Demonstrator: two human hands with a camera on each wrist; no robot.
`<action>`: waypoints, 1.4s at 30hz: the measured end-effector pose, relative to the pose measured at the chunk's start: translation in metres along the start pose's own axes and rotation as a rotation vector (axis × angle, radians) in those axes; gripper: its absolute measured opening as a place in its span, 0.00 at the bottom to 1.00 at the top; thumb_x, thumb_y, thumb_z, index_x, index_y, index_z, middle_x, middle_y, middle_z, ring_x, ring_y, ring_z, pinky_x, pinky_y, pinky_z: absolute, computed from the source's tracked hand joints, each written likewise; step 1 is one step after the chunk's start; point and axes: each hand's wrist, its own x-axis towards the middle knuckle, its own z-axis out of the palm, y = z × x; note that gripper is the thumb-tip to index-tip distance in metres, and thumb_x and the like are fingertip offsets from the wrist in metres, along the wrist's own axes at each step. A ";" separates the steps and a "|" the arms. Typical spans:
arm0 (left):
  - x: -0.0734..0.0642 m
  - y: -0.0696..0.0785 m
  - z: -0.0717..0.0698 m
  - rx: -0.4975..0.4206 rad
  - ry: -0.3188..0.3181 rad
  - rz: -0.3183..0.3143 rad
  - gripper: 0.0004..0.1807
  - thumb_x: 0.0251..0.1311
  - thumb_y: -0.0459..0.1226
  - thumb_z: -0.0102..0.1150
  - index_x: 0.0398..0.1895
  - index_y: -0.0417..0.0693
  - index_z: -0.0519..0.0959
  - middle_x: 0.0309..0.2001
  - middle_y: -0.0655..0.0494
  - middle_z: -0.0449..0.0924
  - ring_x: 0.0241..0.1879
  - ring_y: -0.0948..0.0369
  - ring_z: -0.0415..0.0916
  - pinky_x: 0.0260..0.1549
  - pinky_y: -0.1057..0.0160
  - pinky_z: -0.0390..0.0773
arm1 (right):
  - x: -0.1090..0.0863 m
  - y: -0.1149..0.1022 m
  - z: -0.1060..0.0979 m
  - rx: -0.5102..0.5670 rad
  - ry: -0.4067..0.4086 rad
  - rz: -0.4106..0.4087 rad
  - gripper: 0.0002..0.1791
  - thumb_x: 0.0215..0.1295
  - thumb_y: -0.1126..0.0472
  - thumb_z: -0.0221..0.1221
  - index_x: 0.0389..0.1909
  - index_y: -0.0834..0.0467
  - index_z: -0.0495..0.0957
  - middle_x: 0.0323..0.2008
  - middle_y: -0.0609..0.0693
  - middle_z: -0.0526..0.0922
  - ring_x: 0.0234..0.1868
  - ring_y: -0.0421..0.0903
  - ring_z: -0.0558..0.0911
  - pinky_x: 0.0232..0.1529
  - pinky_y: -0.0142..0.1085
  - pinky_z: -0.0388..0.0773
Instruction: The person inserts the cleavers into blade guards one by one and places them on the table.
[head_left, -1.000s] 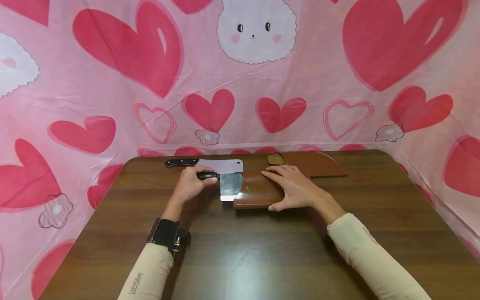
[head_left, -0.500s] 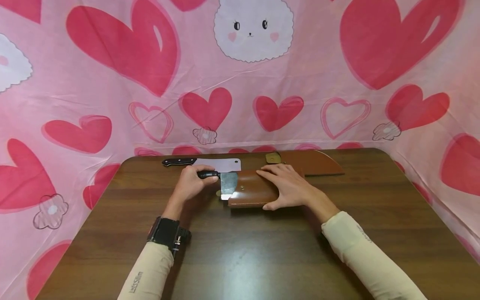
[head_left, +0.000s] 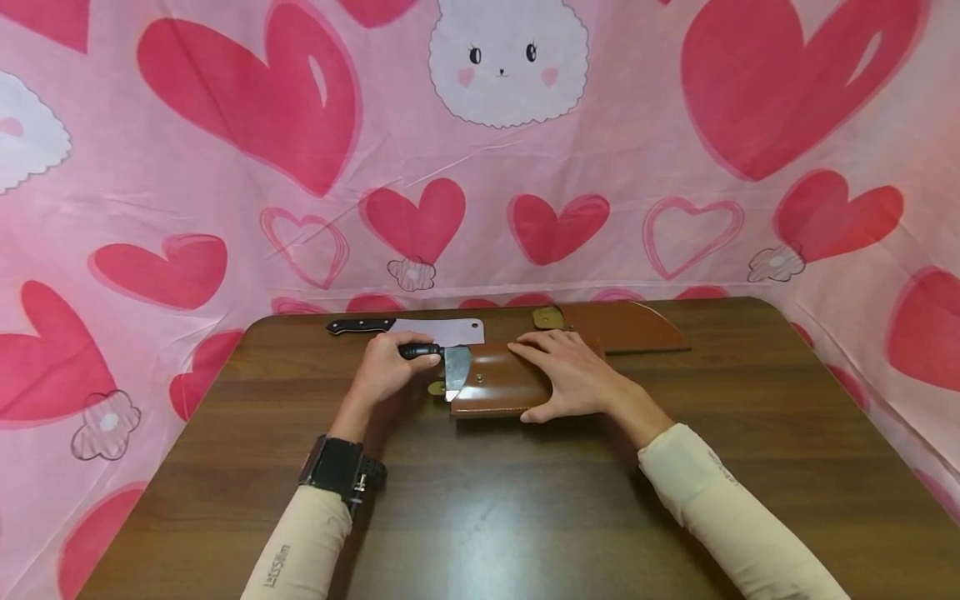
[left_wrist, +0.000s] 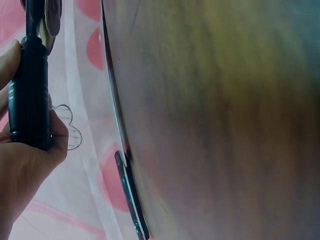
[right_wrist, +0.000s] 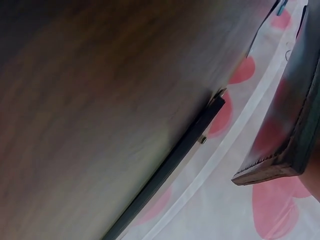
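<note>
Near the far edge of the tabletop (head_left: 480,500), the left hand (head_left: 382,375) has its fingers curled round the black handle of a cleaver (head_left: 453,367), whose blade sits mostly inside a brown leather sheath (head_left: 498,387). The right hand (head_left: 573,375) presses flat on that sheath, fingers straight and together. Behind them lie a second cleaver (head_left: 427,330) and a second sheath (head_left: 622,327).

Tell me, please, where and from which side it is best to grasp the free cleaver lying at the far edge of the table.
Probably by its black handle, hand coming from the left: the cleaver lies flat, handle pointing left, blade pointing right toward the brown sheaths.
</note>
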 end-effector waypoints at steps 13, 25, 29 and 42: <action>0.001 0.003 0.004 -0.029 0.003 -0.012 0.16 0.54 0.37 0.77 0.44 0.41 0.88 0.42 0.47 0.87 0.42 0.53 0.82 0.43 0.55 0.78 | 0.008 -0.008 0.002 -0.013 -0.005 -0.010 0.57 0.45 0.28 0.69 0.74 0.55 0.68 0.68 0.55 0.69 0.66 0.57 0.66 0.66 0.60 0.59; 0.001 0.006 0.004 -0.026 0.014 0.000 0.15 0.54 0.38 0.77 0.44 0.41 0.88 0.42 0.48 0.87 0.39 0.55 0.81 0.39 0.58 0.78 | 0.012 -0.011 0.000 -0.023 0.018 -0.032 0.58 0.44 0.28 0.70 0.73 0.56 0.69 0.67 0.56 0.70 0.65 0.58 0.67 0.66 0.59 0.60; 0.001 0.009 0.005 -0.032 0.017 0.010 0.15 0.54 0.37 0.77 0.43 0.41 0.88 0.41 0.48 0.87 0.39 0.55 0.81 0.38 0.59 0.78 | 0.013 -0.011 0.000 -0.022 0.023 -0.036 0.57 0.44 0.28 0.70 0.73 0.56 0.69 0.67 0.56 0.70 0.65 0.58 0.67 0.66 0.59 0.59; 0.002 0.012 0.007 -0.041 0.000 0.011 0.15 0.55 0.37 0.76 0.45 0.40 0.87 0.44 0.46 0.87 0.42 0.53 0.82 0.41 0.56 0.80 | 0.014 -0.010 0.002 0.005 0.064 -0.063 0.56 0.43 0.30 0.72 0.71 0.57 0.71 0.65 0.56 0.72 0.62 0.57 0.69 0.65 0.58 0.63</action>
